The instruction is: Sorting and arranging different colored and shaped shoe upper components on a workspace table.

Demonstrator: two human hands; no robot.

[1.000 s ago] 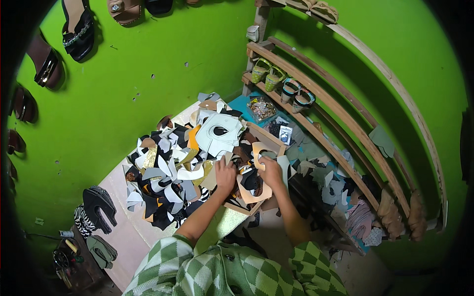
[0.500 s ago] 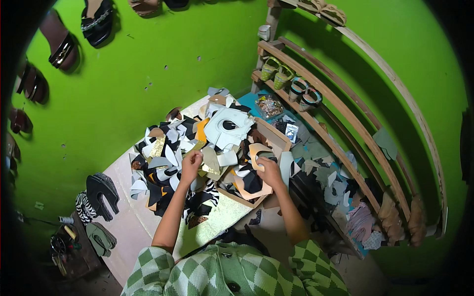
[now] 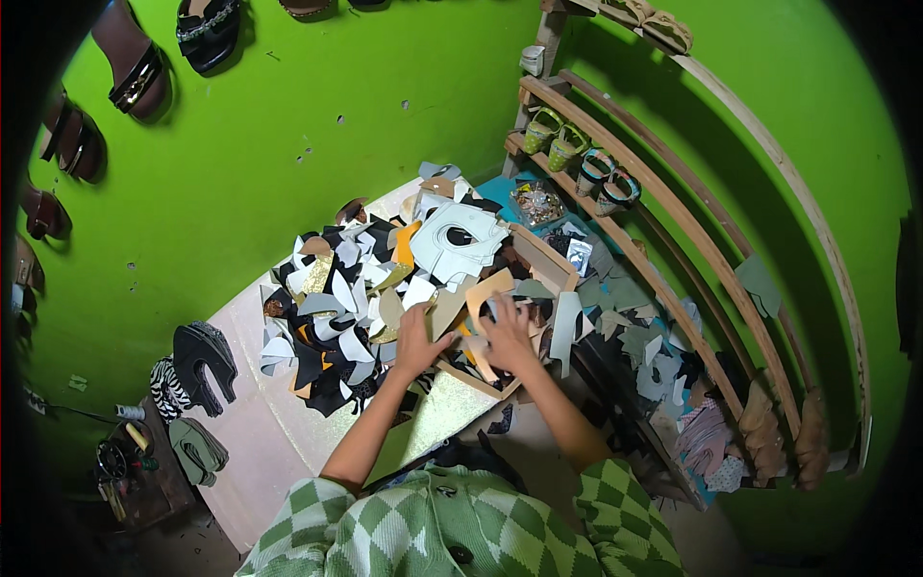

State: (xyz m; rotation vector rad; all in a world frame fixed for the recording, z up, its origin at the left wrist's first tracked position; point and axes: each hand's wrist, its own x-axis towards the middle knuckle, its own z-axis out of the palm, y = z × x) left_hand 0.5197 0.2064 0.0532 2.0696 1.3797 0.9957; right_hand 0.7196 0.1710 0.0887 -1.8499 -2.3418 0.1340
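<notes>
My left hand (image 3: 417,344) is at the near left corner of a wooden box (image 3: 495,389), thumb out to the right and fingers apart. It appears to hold nothing. My right hand (image 3: 507,337) reaches over the box with its fingers spread on or just above a tan cut piece (image 3: 488,291); contact is hard to make out. Black, grey, orange and tan scraps partly fill the box. Left of it lies a heap of mixed scraps (image 3: 336,298) in white, black, gold and grey. A large pale sheet with a cut-out hole (image 3: 437,240) rests on the heap's far right side.
The pinkish table (image 3: 231,462) carries black U-shaped pieces (image 3: 204,361) and folded olive material (image 3: 197,452) at left. A wooden rack (image 3: 654,226) with small shoes stands at right, above more scraps (image 3: 659,370). Sandals (image 3: 135,62) hang on the green wall.
My left hand has moved right, from the heap to the box, and its closed fingers have opened. My right hand has spread its fingers, letting go of the curved tan piece it held.
</notes>
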